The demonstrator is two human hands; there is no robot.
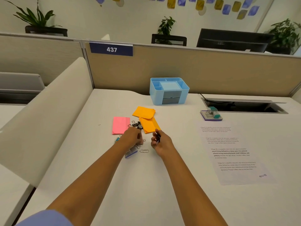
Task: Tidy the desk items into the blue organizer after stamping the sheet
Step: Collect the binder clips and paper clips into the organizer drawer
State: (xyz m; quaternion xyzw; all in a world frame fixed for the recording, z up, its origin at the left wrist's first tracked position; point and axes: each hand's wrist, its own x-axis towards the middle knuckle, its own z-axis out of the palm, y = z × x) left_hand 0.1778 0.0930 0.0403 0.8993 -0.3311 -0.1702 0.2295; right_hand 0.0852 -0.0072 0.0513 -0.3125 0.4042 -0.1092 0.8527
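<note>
The blue organizer (169,91) stands at the back of the desk, its top compartments showing nothing and two grey drawers shut. In front lie two orange envelopes (149,123), a pink note pad (120,125), black binder clips (136,124) and loose paper clips (144,151). My left hand (132,137) hovers over the paper clips with fingers curled down; whether it grips any is hidden. My right hand (160,141) holds a black binder clip beside the nearer envelope. The printed sheet (231,152) lies to the right, a stamp mark at its lower corner. The stamp and ink pad (211,114) sit beyond it.
A small blue-and-white box (131,153) lies under my left wrist, and a small teal item (117,140) sits beside the pink pad. An open cable tray (244,106) cuts into the desk at the back right. Beige partition panels wall the desk at left and behind.
</note>
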